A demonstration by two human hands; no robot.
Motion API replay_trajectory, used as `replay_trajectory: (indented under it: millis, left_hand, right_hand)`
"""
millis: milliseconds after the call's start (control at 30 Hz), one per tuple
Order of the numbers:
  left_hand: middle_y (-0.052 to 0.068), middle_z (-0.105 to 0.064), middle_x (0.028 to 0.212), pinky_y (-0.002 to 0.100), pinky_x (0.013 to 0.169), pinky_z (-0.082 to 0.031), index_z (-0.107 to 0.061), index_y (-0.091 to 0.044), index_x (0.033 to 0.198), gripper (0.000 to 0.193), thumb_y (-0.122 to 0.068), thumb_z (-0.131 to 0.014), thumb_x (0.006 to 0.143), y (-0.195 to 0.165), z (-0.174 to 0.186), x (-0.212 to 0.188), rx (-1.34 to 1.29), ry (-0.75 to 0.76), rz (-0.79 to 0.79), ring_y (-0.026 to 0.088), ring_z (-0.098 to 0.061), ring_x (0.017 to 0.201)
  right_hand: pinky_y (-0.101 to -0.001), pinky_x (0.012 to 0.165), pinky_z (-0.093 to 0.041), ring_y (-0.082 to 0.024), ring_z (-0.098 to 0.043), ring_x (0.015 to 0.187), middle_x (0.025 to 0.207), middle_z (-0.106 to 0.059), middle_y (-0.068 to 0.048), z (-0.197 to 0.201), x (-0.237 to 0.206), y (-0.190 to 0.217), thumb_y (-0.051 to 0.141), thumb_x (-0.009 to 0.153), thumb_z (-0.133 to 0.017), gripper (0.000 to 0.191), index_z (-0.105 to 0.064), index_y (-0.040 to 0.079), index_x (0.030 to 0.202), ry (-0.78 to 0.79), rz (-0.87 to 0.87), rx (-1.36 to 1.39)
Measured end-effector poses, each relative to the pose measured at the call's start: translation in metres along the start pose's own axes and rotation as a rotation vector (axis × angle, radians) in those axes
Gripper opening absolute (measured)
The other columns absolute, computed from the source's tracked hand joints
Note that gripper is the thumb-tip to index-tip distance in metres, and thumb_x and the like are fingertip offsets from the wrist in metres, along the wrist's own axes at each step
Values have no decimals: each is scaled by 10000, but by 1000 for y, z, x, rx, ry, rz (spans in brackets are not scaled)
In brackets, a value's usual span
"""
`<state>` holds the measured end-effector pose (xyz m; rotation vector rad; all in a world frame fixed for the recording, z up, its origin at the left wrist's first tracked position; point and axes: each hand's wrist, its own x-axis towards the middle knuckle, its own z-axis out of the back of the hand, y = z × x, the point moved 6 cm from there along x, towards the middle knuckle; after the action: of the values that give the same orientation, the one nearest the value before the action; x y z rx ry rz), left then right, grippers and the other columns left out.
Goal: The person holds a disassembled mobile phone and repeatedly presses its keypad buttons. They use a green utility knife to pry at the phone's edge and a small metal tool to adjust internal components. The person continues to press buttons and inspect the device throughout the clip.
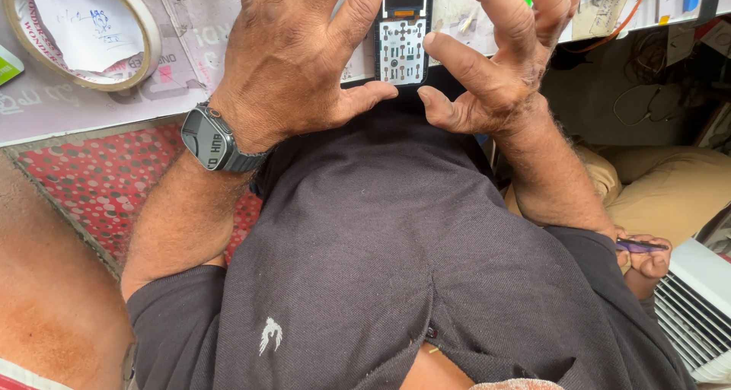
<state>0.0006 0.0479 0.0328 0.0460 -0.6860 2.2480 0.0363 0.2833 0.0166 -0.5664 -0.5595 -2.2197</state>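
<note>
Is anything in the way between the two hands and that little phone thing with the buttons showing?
Nothing visible. The left hand and right hand flank the opened phone at the bench edge, thumbs just below it. Whether the fingers touch it cannot be told.

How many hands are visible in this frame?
3. The left hand and right hand flank the opened phone at the top; another person's hand sits lower right. Others may be hidden.

Workbench (68, 105) covered with pale printed sheets, lit evenly; a tape roll (80, 32) lies at its far left corner. Red dotted mat (99, 181) along the near edge. Tangled cables (655, 63) hang beneath the right end, above a white slatted casing (697, 314).
</note>
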Motion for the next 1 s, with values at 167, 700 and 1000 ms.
replay_trajectory:
  millis: [167, 700, 1000]
  left_hand:
    - [185, -438, 1509, 549, 1157, -326, -455, -58, 1547, 989, -576, -882, 821, -1, 0, 1, -27, 21, 10, 365, -398, 1447]
    - [188, -435, 1510, 576, 1168, -290, -503, -29, 1493, 940, -558, -853, 799, 2, 0, -1, -49, 37, 36, 371, -360, 1471]
    - [227, -352, 1620, 615, 1255, -14, -502, -11, 1455, 847, -553, -786, 870, 5, -11, -8, -59, 22, 18, 393, -168, 1543]
  right_hand:
    - [-629, 1213, -71, -353, -250, 1464, 1509, -541, -174, -5, -8, -1, 690, 916, -697, 497, -901, 261, 1061, 79, -42, -36]
    - [-741, 1199, 44, -481, -87, 1543, 1698, -274, -236, -12, -4, 1, 708, 930, -551, 554, -753, 215, 1082, 562, -304, -50]
    - [-642, 1205, 7, -389, -292, 1447, 1478, -553, -216, 3, 8, -14, 728, 883, -687, 557, -799, 182, 882, 97, -158, -34]
